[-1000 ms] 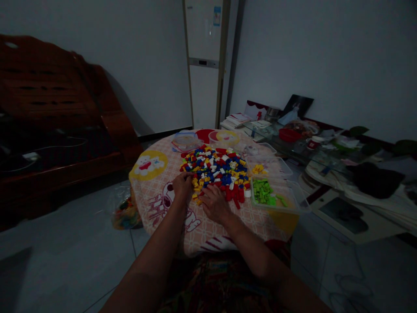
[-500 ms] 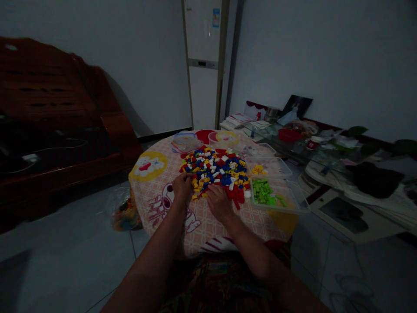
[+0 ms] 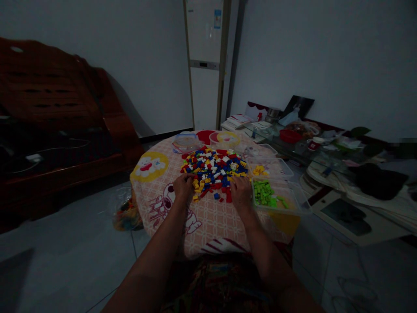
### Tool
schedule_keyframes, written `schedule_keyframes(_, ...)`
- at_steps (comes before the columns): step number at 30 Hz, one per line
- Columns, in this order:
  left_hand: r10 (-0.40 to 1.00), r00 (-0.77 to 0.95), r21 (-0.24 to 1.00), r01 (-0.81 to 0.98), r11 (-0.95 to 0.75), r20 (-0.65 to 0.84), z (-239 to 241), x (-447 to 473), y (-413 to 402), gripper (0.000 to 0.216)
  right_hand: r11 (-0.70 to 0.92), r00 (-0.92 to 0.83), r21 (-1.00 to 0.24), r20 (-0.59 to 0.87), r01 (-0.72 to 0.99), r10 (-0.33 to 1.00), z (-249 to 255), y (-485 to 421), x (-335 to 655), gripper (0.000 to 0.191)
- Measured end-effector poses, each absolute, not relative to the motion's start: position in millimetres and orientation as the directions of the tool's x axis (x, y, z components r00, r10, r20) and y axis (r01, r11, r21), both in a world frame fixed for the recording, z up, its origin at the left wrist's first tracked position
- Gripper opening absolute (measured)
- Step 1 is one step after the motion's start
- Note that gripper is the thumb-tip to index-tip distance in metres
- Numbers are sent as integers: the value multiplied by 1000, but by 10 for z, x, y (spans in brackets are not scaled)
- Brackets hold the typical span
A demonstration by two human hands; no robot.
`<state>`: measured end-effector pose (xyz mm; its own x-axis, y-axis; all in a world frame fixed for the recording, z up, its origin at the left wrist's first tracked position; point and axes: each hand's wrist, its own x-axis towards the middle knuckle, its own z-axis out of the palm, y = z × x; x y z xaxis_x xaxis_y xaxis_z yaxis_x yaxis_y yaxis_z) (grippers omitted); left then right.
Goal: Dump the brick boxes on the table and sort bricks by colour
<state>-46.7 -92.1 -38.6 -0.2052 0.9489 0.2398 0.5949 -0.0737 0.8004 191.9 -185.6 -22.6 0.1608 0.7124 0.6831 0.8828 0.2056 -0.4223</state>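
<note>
A heap of toy building bricks [image 3: 215, 167] in red, blue, yellow and white lies mid-table. At its left edge is my left hand [image 3: 183, 187], fingers bent and drawn together by the yellow bricks; what they pinch, if anything, is too small to make out. My right hand [image 3: 241, 191] rests at the heap's right front edge, palm down, its fingers a little apart over yellow and red bricks. Close to its right stands a clear box with green bricks [image 3: 263, 193]. Behind that box, a second clear tray holds a few yellow bricks [image 3: 259, 170].
A patterned cloth covers the round table [image 3: 208, 226]. Clear containers [image 3: 187, 141] stand at its far side. A cluttered glass-topped stand [image 3: 283, 139] is on the right, a wooden bench [image 3: 65, 117] on the left. A plastic bag [image 3: 127, 213] sits on the floor beside the table.
My right hand has moved right, from the front middle of the heap to its right edge beside the green bricks. A few loose bricks now show where it was. My left hand has hardly moved.
</note>
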Motion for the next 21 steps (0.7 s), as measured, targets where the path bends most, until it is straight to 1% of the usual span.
schedule_keyframes(5, 950, -207, 799, 598, -67, 234, -383, -463, -923, 33, -57, 399, -479, 652, 876, 645, 85, -1694, 2523, 30)
schedule_keyframes(8, 947, -211, 783, 618, -61, 240, -384, -467, -909, 33, -108, 432, -476, 649, 873, 627, 177, -1668, 2601, 32)
schedule_keyframes(11, 944, -209, 775, 629, -69, 254, -371, -468, -905, 33, -38, 330, -430, 631, 902, 702, 110, -1715, 2335, 29)
schedule_keyframes(15, 947, -198, 773, 630, -74, 252, -370, -466, -914, 33, 159, 91, -389, 552, 908, 829, -160, -1829, 1747, 26)
schedule_keyframes(17, 949, -199, 781, 620, -72, 246, -389, -463, -917, 34, 251, -9, -380, 536, 890, 844, -293, -1889, 1503, 25)
schedule_keyframes(21, 944, -207, 795, 601, -86, 258, -427, -460, -912, 34, 427, -202, -324, 546, 844, 813, -423, -1986, 1223, 26)
